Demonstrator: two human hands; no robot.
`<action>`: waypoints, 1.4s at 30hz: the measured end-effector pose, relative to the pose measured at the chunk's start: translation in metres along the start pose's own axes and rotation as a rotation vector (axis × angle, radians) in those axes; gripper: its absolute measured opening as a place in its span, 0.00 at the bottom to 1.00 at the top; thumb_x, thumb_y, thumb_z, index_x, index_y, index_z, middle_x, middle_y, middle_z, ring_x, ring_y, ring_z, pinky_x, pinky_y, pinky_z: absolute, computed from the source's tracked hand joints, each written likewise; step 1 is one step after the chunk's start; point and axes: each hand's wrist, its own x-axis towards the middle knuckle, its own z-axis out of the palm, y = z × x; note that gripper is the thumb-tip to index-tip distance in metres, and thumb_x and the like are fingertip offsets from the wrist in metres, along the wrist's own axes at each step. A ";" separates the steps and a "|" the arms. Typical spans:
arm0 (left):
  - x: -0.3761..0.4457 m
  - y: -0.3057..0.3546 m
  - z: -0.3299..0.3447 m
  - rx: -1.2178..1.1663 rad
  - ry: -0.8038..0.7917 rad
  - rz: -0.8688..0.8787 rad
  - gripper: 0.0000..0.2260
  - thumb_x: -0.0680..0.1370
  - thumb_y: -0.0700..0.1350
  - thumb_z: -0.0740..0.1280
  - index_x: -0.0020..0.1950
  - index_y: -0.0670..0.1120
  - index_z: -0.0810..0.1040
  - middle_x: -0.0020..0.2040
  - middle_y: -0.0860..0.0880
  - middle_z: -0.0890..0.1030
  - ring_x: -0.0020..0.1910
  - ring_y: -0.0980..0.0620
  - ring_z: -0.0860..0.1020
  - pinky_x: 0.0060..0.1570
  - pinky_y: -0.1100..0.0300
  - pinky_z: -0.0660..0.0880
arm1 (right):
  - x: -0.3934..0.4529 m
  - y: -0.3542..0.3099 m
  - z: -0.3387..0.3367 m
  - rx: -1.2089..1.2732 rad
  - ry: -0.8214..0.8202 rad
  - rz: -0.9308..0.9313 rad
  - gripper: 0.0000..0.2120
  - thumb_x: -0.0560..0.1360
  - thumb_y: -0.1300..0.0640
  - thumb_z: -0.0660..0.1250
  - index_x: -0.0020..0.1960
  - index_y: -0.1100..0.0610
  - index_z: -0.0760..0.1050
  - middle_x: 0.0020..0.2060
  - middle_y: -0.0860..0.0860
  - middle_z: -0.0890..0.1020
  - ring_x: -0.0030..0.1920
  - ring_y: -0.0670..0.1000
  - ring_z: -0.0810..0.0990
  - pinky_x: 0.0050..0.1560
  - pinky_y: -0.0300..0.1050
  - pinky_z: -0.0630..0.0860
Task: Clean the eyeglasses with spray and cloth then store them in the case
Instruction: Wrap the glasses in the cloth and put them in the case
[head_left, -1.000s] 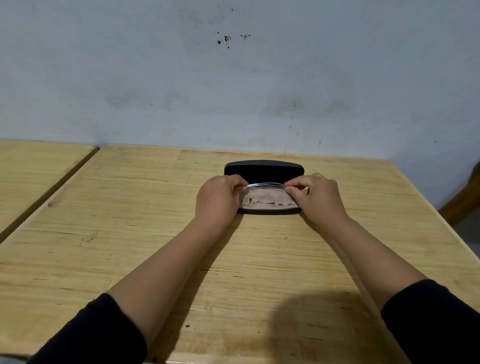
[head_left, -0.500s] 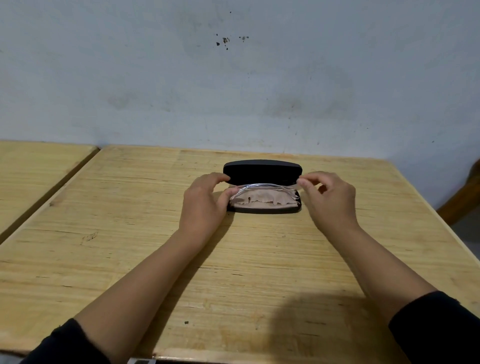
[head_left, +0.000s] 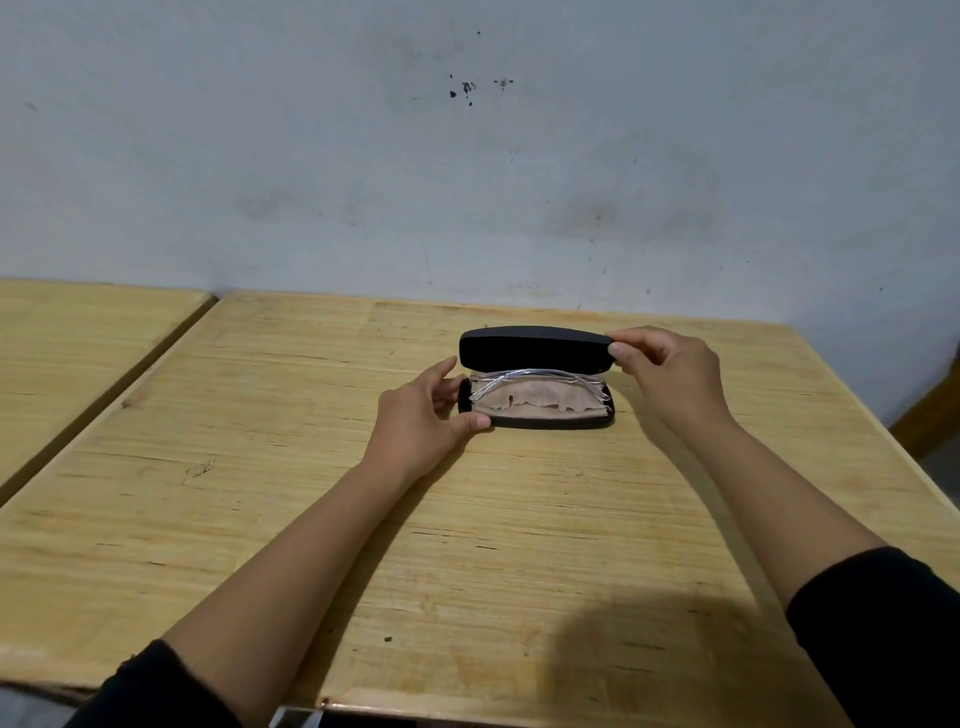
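The right hand (head_left: 670, 379) has its grip pinched on the lid (head_left: 535, 349) at its 3 o'clock end; the left hand (head_left: 423, 415) clasps the case (head_left: 550, 422) at 9 o'clock. Thin glasses (head_left: 524, 375) lie inside on the soft cloth (head_left: 535, 404), mid-table (head_left: 260, 467). Light, stiff shell but fragile contents: I'd lower the lid gently by its ends.
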 end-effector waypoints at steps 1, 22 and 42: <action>0.000 0.000 0.000 0.005 0.004 0.003 0.37 0.66 0.47 0.76 0.72 0.49 0.63 0.62 0.49 0.78 0.58 0.54 0.77 0.63 0.63 0.67 | -0.003 0.001 0.000 -0.018 0.002 -0.024 0.07 0.74 0.58 0.69 0.50 0.51 0.82 0.42 0.46 0.83 0.46 0.47 0.81 0.46 0.32 0.73; -0.006 0.004 0.003 0.020 0.089 0.000 0.24 0.68 0.43 0.74 0.64 0.47 0.74 0.55 0.49 0.82 0.49 0.63 0.76 0.58 0.71 0.64 | -0.045 0.020 -0.004 -0.192 -0.020 -0.121 0.12 0.70 0.61 0.72 0.53 0.57 0.82 0.50 0.51 0.84 0.50 0.46 0.80 0.48 0.20 0.67; 0.084 0.018 0.012 -0.075 0.202 -0.029 0.21 0.73 0.38 0.69 0.66 0.44 0.72 0.61 0.47 0.79 0.59 0.53 0.76 0.65 0.62 0.66 | 0.033 0.003 0.049 -0.075 0.112 0.115 0.19 0.73 0.61 0.70 0.63 0.59 0.75 0.58 0.53 0.81 0.57 0.48 0.79 0.55 0.31 0.67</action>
